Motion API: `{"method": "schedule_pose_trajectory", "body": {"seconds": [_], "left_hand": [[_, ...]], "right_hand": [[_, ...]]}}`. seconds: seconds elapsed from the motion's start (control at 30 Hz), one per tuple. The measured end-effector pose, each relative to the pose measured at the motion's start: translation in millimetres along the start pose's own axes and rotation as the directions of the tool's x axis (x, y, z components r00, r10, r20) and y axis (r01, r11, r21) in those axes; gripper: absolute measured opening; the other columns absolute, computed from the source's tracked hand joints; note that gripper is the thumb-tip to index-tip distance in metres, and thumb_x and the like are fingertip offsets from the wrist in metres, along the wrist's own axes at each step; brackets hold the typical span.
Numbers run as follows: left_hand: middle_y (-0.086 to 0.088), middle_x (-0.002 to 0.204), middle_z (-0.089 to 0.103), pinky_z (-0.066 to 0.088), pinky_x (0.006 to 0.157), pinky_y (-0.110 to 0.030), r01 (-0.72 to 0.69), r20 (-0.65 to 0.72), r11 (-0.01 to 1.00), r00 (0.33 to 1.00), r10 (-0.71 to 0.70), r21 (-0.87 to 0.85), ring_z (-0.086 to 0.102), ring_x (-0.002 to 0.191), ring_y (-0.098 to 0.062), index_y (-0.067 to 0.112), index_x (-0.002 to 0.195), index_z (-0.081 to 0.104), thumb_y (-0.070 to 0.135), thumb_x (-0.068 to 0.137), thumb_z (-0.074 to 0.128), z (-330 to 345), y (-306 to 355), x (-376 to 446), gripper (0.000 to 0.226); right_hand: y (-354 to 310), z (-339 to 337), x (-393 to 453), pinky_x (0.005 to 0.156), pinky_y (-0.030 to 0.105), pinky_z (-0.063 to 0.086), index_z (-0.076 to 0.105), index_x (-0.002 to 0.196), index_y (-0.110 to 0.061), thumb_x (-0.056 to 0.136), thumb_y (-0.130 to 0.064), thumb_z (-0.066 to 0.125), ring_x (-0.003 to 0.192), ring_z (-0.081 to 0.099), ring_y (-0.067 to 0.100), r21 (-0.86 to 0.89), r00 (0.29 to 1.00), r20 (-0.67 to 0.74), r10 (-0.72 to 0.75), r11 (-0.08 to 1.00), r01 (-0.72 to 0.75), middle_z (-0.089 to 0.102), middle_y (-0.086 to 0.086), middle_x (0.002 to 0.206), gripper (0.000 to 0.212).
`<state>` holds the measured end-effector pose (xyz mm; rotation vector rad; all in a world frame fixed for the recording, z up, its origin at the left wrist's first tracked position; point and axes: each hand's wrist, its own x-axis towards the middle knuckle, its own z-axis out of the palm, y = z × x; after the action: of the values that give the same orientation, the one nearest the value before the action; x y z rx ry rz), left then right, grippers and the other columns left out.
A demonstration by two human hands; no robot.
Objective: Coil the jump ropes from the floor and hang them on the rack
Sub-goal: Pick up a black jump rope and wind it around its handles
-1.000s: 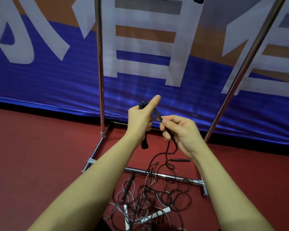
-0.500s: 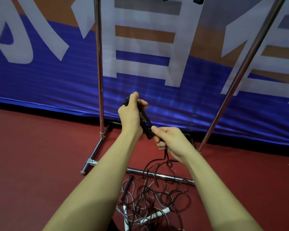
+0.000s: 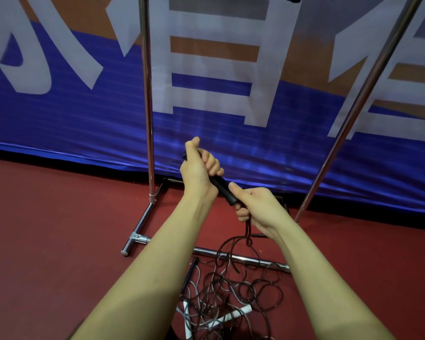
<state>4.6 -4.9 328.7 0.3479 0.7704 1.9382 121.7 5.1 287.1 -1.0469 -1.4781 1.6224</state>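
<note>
While the left hand point(image 3: 198, 171) grips the black handle point(image 3: 225, 191) and the right hand point(image 3: 257, 207) pinches its cord point(image 3: 247, 233), the tangled pile point(image 3: 231, 293) near the rack base point(image 3: 243, 258) may snag.

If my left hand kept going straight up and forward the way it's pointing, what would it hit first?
Probably the blue banner behind the rack; your left hand, gripping the black handle, sits just right of the rack's left pole. Depth is unclear.

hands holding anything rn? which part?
Yes. The left hand grips the black jump rope handle round its upper part; the right hand holds its lower end, where the dark cord trails down.
</note>
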Motion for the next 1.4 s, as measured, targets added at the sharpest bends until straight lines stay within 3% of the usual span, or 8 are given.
{"method": "schedule_pose_trajectory", "body": {"seconds": [0.17, 0.4, 0.57, 0.73, 0.87, 1.1, 1.23, 1.4], "left_hand": [[0.003, 0.038, 0.022, 0.018, 0.041, -0.022, 0.032, 0.136, 0.990, 0.991, -0.013, -0.137, 0.020, 0.033, -0.011, 0.016, 0.044, 0.030, 0.065, 0.090, 0.031, -4.4, 3.9, 2.5, 0.067], [0.000, 0.044, 0.027, 0.034, 0.049, -0.026, 0.088, 0.194, 0.992, 0.978, -0.070, -0.088, 0.027, 0.039, -0.016, 0.013, 0.047, 0.036, 0.032, 0.089, 0.029, -3.6, 8.3, 4.3, 0.047], [0.002, 0.040, 0.019, 0.022, 0.041, -0.021, 0.004, 0.086, 0.989, 0.996, 0.009, -0.146, 0.016, 0.036, -0.014, 0.015, 0.045, 0.028, 0.029, 0.085, 0.029, -3.7, 13.2, 0.6, 0.043], [0.002, 0.038, 0.019, 0.020, 0.039, -0.020, -0.011, 0.150, 0.981, 0.988, 0.041, -0.192, 0.015, 0.034, -0.013, 0.015, 0.041, 0.029, 0.030, 0.085, 0.028, -4.7, 13.4, -0.9, 0.047], [0.002, 0.036, 0.019, 0.020, 0.038, -0.018, -0.019, 0.194, 0.983, 0.979, 0.056, -0.185, 0.015, 0.032, -0.013, 0.014, 0.039, 0.030, 0.029, 0.085, 0.027, -2.8, 10.1, -1.9, 0.048], [0.001, 0.037, 0.020, 0.026, 0.041, -0.021, 0.024, 0.247, 0.986, 0.969, 0.017, -0.163, 0.018, 0.034, -0.015, 0.014, 0.039, 0.031, 0.026, 0.084, 0.026, 0.8, 1.3, -2.3, 0.046], [0.000, 0.041, 0.024, 0.034, 0.047, -0.025, 0.102, 0.276, 0.977, 0.960, -0.048, -0.185, 0.024, 0.038, -0.016, 0.013, 0.041, 0.035, 0.025, 0.083, 0.025, -2.1, 1.0, 0.8, 0.044], [0.001, 0.045, 0.027, 0.037, 0.055, -0.028, 0.165, 0.220, 0.953, 0.969, -0.109, -0.255, 0.030, 0.040, -0.015, 0.013, 0.059, 0.043, 0.020, 0.087, 0.030, -3.7, 1.0, 1.7, 0.032]], "right_hand": [[-0.5, 1.5, -2.3, 0.040, 0.017, 0.024, 0.046, 0.056, -0.008, 0.094, -0.022, 0.056, 0.034, 0.027, 0.005, -0.064, 0.992, -0.065, -0.108, 0.993, 0.104, 0.037, 0.005, 0.053, 0.041], [4.6, -1.5, 1.1, 0.049, 0.027, 0.021, 0.055, 0.072, 0.013, 0.093, -0.031, 0.059, 0.047, 0.025, 0.013, -0.260, 0.952, -0.191, -0.239, 0.947, 0.186, 0.033, 0.000, 0.051, 0.049], [3.4, 10.1, -0.2, 0.047, 0.024, 0.028, 0.052, 0.063, -0.003, 0.099, -0.028, 0.047, 0.037, 0.029, 0.006, -0.278, 0.951, -0.167, -0.262, 0.938, 0.209, 0.037, -0.007, 0.040, 0.045], [-1.1, 12.4, -0.3, 0.047, 0.018, 0.035, 0.061, 0.074, -0.014, 0.102, -0.033, 0.036, 0.046, 0.043, 0.007, -0.166, 0.962, -0.182, -0.205, 0.970, 0.175, 0.049, -0.004, 0.049, 0.042], [-0.6, 14.0, -1.8, 0.058, 0.025, 0.040, 0.058, 0.082, -0.011, 0.100, -0.047, 0.031, 0.057, 0.051, 0.013, -0.277, 0.969, -0.161, -0.185, 0.951, 0.136, 0.057, -0.003, 0.053, 0.049], [1.2, 16.4, 8.2, 0.056, 0.032, 0.031, 0.051, 0.072, -0.013, 0.095, -0.061, 0.029, 0.053, 0.039, 0.019, -0.269, 0.916, -0.378, -0.138, 0.962, 0.034, 0.047, 0.006, 0.058, 0.057], [1.6, 13.3, 16.8, 0.057, 0.037, 0.035, 0.042, 0.061, -0.014, 0.097, -0.052, 0.028, 0.056, 0.042, 0.028, -0.315, 0.863, -0.453, -0.224, 0.946, 0.080, 0.044, 0.007, 0.056, 0.055], [-3.6, 12.2, 15.2, 0.073, 0.058, 0.049, 0.039, 0.059, -0.010, 0.102, -0.037, 0.033, 0.074, 0.056, 0.045, -0.390, 0.789, -0.506, -0.347, 0.909, 0.149, 0.046, 0.009, 0.058, 0.051]]}}
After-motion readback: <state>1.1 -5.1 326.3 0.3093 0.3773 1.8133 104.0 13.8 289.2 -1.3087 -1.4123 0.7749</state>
